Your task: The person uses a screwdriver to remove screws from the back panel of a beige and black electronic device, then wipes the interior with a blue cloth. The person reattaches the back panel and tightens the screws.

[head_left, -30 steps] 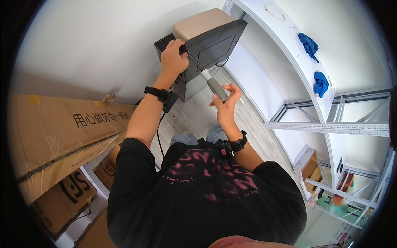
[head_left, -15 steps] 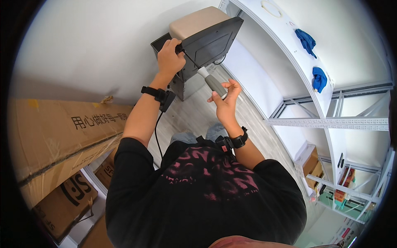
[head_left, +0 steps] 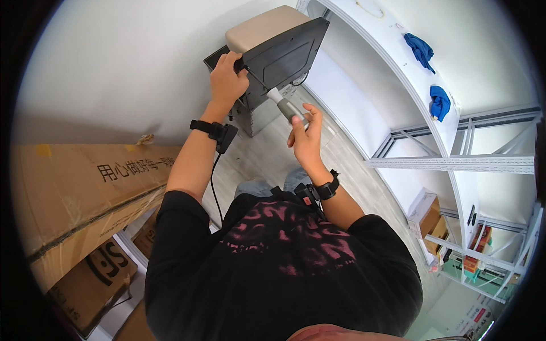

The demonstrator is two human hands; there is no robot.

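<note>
Pinching grey-handled tool (head_left: 274, 94): right hand (head_left: 307, 141). Left hand (head_left: 227, 84) is clasping dark far end (head_left: 239, 63). Tool is looking light, stiff, handle (head_left: 286, 108) likely offering best hold.

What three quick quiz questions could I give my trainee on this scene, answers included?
1. Which hand holds the screwdriver by its handle?
2. True or false: four blue cloths lie on the white shelving.
3. The left hand is nearest:
A) the cardboard box
B) a corner of the dark panel
C) the jeans

Key:
1. The right hand.
2. False: two blue cloths show.
3. B.
</note>
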